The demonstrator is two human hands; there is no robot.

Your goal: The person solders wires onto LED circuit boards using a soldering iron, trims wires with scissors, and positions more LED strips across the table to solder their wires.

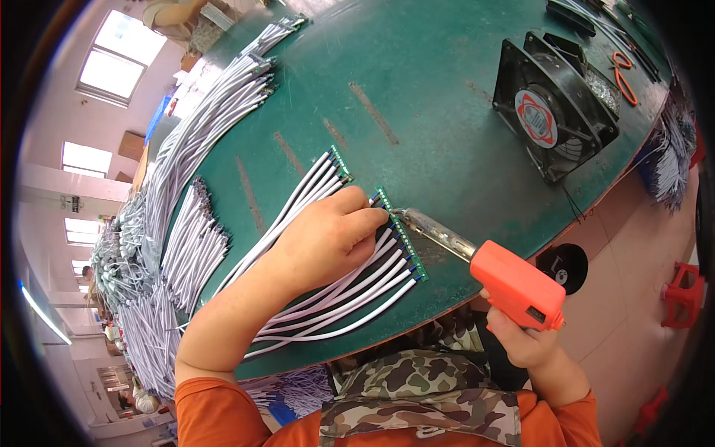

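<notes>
A narrow green circuit board strip [412, 249] lies on the table with several white cables [372, 289] joined along its left side by blue ends. My left hand [331, 242] is closed in a pinch at the upper part of this strip, on a white cable mostly hidden under the fingers. My right hand [525, 339] grips an orange soldering gun [516, 287] by its handle. Its metal tip meets the board right beside my left fingertips. Just above my left hand is a second green strip [341, 164] with white cables attached.
Bundles of white cables [197, 127] cover the table's left side, with a shorter pile [195, 249] nearer. A black fan [551, 112] stands at the right on the green table [424, 82], and orange-handled scissors [624, 78] lie beyond it. A red stool [681, 294] stands on the floor.
</notes>
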